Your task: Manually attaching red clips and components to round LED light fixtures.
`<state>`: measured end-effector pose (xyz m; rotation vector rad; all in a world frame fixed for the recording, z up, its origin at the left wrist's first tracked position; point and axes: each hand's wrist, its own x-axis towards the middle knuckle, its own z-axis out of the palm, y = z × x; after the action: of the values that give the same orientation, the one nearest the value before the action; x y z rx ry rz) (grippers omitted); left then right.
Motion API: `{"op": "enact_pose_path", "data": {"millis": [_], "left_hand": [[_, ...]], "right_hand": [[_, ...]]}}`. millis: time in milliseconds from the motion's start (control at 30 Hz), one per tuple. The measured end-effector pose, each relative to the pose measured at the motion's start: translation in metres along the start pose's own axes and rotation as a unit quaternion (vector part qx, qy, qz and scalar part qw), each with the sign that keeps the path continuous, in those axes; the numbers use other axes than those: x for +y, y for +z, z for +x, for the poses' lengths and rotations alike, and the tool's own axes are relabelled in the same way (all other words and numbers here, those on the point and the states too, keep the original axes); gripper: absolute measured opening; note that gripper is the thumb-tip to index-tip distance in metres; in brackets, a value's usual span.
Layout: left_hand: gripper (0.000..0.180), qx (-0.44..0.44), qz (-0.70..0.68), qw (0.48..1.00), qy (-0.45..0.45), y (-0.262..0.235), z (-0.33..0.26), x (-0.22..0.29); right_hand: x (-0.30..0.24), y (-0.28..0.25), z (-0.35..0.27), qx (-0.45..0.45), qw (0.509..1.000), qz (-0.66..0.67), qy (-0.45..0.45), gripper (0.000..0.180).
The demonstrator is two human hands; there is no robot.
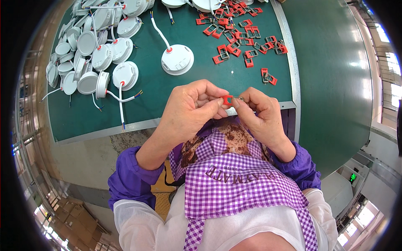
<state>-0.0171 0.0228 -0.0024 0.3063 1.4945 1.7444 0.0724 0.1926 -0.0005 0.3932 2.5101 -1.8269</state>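
Pinched between the fingertips of my left hand (184,109) is a small red plastic clip (227,100). My right hand (261,113) has its thumb and forefinger closed on the metal wire spring (238,98) at the clip's right side. Both hands are raised just above the table's near edge. Past them, a round white lamp housing (177,60) lies on the green tabletop, its cable stretching toward the far side. To the right of that lies one pair of red clips with metal springs (269,77), apart from the others.
Many white lamp housings (86,43) with cables are heaped at the table's left. A scattered pile of red spring clips (245,35) covers the far right part. A metal strip (289,46) edges the green table (144,100); another green surface (335,71) adjoins on the right.
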Motion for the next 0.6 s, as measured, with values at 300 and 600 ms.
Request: {"op": "enact_pose_path", "data": {"millis": [300, 600], "left_hand": [[0.012, -0.004, 0.028, 0.999, -0.023, -0.0049, 0.0012, 0.0044], [0.012, -0.013, 0.033, 0.999, -0.01, -0.0055, 0.0009, 0.0044]], "right_hand": [[-0.0035, -0.0032, 0.0026, -0.014, 1.0, -0.012, -0.011, 0.021], [-0.006, -0.0029, 0.0031, -0.02, 1.0, -0.013, -0.004, 0.022]]}}
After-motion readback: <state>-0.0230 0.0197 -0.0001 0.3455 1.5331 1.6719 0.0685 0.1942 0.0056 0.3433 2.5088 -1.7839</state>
